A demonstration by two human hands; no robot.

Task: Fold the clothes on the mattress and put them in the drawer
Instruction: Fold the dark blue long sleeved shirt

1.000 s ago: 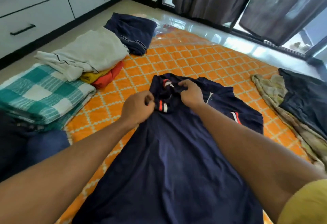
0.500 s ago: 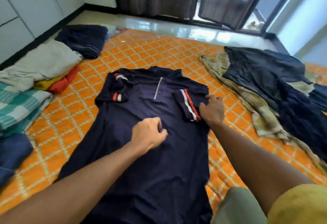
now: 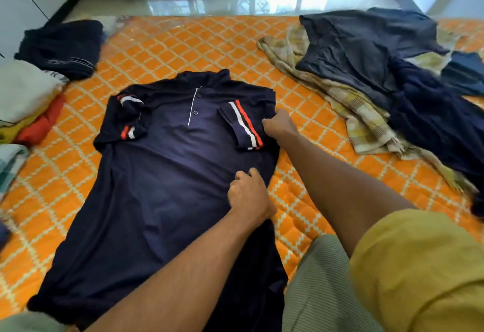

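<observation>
Both hands grip the right edge of the navy shirt (image 3: 162,187) spread flat on the mattress (image 3: 183,48).

Since half a second ago the left hand (image 3: 250,195) has crossed from mid-chest to the side seam and now pinches it, fingers curled; the right hand (image 3: 279,124) still pinches the cloth beside the folded-in sleeve. The orange quilted mattress lies on a glossy floor (image 3: 235,4); folded piles (image 3: 31,90) sit left, a loose heap (image 3: 379,74) right, curtains behind.

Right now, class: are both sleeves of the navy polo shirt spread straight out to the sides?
No: on the navy polo shirt both striped sleeves lie folded in over its front, the right hand at one.
</observation>
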